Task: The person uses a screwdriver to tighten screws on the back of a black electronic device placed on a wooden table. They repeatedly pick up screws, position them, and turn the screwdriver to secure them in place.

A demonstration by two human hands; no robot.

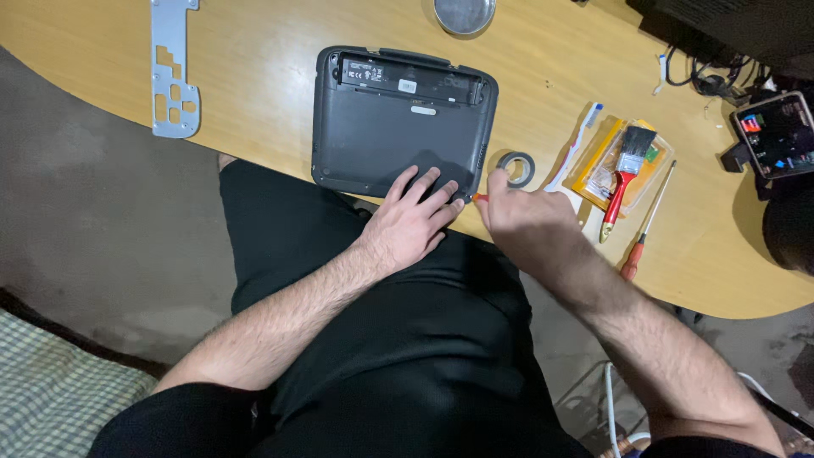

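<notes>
A dark grey laptop lies upside down on the wooden table, its open battery bay along the far edge. My left hand rests flat on its near right corner with fingers spread. My right hand is closed around a small red-handled tool, only its red tip showing, at that same corner. The tool's working end is hidden by my fingers.
A roll of black tape lies just right of the laptop. Further right are a toothbrush, a red-handled paintbrush on a yellow packet, and a screwdriver. A metal bracket sits far left, a metal bowl at the back.
</notes>
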